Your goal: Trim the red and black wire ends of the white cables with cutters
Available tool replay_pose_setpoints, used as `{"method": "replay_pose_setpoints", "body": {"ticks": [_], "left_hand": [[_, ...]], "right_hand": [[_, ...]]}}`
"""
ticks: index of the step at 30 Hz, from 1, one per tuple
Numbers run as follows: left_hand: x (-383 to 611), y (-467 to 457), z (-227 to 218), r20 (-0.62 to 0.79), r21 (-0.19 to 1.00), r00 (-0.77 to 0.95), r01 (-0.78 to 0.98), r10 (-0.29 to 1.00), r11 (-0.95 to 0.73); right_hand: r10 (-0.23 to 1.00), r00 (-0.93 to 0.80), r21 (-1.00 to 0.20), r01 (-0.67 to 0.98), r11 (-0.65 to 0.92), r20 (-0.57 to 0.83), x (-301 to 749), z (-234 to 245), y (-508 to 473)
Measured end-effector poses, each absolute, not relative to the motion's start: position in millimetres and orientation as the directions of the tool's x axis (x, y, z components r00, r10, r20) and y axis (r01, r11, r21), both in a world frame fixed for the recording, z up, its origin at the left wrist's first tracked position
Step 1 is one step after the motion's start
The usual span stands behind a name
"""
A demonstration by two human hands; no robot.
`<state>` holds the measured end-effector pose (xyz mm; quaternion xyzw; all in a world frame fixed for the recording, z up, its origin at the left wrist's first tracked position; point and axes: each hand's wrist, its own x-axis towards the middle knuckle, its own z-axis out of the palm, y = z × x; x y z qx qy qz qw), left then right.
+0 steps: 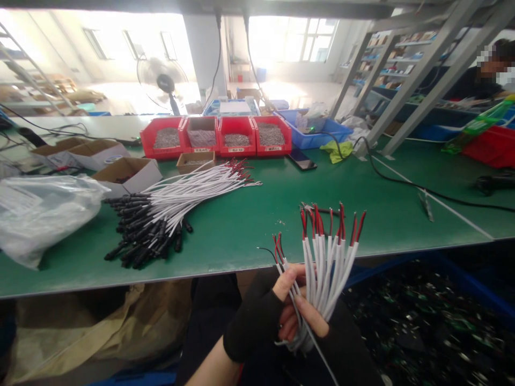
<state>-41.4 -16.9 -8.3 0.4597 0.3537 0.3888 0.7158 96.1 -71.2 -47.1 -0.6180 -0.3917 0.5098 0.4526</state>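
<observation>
Below the table's front edge, both my hands grip a fanned bundle of white cables point(326, 262) with red and black wire ends pointing up. My left hand point(257, 319), in a black fingerless glove, wraps the lower part of the bundle, its thumb pressed on the left-most cables. My right hand point(311, 317), also gloved in black, pinches the cables from the right just below the fan. A single thin cable trails down from the bundle. A large pile of the same white cables with black plugs point(169, 209) lies on the green table point(257, 225).
Several red bins of small metal parts point(217, 136) stand at the back, with cardboard boxes point(129, 171) and a plastic bag point(40, 209) on the left. A blue bin point(317, 134), a phone point(302, 159) and a black cord point(402, 182) lie right. Another person point(491, 69) sits far right.
</observation>
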Motion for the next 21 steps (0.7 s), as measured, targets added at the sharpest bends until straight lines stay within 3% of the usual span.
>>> {"method": "replay_pose_setpoints", "body": {"ticks": [7,15,21], "left_hand": [[-41.0,-16.7,-8.6,-0.167,0.931,0.364,-0.246,0.916,0.268],[-44.2,-15.4,-4.4,-0.145,0.972,0.339,-0.125,0.93,0.197],[-45.9,-13.9,-7.9,-0.118,0.984,0.364,-0.082,0.924,0.158]], "right_hand": [[0.954,0.092,-0.958,-0.011,-0.285,-0.285,93.3,-46.9,-73.0],[0.98,0.143,-0.99,-0.027,-0.14,-0.142,93.6,-40.4,-70.5],[0.98,0.049,-0.98,-0.044,-0.192,-0.194,85.4,-40.2,-74.7]]}}
